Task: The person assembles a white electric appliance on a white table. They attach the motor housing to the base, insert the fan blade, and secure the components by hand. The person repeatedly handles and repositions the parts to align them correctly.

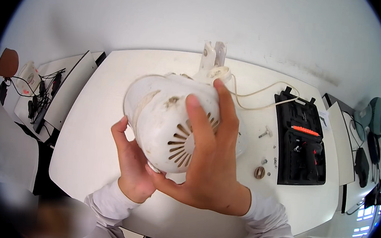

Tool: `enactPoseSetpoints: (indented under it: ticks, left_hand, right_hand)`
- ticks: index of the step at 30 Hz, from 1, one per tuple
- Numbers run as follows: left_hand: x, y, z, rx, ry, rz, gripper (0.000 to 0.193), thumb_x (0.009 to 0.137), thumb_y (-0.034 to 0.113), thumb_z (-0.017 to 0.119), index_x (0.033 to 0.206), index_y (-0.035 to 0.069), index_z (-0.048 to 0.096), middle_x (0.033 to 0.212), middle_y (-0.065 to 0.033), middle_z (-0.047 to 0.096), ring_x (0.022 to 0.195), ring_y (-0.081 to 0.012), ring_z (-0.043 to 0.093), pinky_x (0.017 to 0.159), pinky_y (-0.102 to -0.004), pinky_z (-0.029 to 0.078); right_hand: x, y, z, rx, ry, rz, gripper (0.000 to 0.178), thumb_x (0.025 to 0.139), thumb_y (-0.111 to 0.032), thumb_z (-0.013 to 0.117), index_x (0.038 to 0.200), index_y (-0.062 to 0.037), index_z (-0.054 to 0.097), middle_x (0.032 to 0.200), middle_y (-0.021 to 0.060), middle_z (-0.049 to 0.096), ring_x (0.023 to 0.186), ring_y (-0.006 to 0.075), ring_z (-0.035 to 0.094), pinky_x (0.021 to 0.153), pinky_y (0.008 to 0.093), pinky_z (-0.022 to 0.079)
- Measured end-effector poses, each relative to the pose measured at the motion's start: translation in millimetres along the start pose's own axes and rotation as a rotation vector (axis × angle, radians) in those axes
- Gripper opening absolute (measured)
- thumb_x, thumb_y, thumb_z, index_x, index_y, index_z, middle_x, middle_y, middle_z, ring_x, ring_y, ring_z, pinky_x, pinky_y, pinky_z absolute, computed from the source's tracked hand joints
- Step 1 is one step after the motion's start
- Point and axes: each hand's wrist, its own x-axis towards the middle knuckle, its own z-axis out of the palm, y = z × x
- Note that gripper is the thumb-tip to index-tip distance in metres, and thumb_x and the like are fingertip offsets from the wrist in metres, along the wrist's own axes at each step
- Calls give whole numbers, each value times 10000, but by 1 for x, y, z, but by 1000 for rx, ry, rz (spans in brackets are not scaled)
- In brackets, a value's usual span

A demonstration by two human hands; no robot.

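A white rounded plastic housing (156, 121), scuffed and smudged, is tilted up between my two hands above the white table. Dark vent slots fan out in a ring on the side facing me. Spread over its right side, my right hand (213, 165) has the index and middle fingers on top and the thumb at the lower edge. My left hand (134, 166) supports it from the lower left, some of its fingers hidden underneath. Behind the housing, a white forked bracket (208, 58) stands on a white base, with a cream cable (263, 107) running off to the right.
An open black tool case (285, 160) with a power driver (311, 157) and an orange flexible shaft (305, 130) lies right. Beside it are a wing-headed screw (266, 132), several small fasteners and a round brown knob (259, 172). Side tables hold black cables (40, 100) and a green fan (377, 116).
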Motion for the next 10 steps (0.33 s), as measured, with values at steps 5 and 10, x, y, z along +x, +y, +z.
enactPoseSetpoints:
  ticks: [5, 10]
  left_hand:
    - [-2, -11, 12, 218, 121, 109, 836, 801, 739, 352, 1385, 146, 430, 1346, -16, 491, 1178, -230, 516, 867, -337, 485]
    - [-4, -12, 16, 218, 122, 76, 849, 814, 746, 329, 1412, 146, 395, 1393, -24, 448, 1231, -228, 481, 912, -345, 469]
  right_hand:
    - [-3, 0, 4, -9, -58, -36, 975, 617, -288, 817, 1393, -11, 295, 1380, 428, 178, 1259, 531, 291, 945, 580, 361]
    - [5, -2, -13, 43, -147, 52, 952, 646, -304, 794, 1428, -66, 307, 1418, 403, 170, 1259, 504, 317, 905, 592, 384]
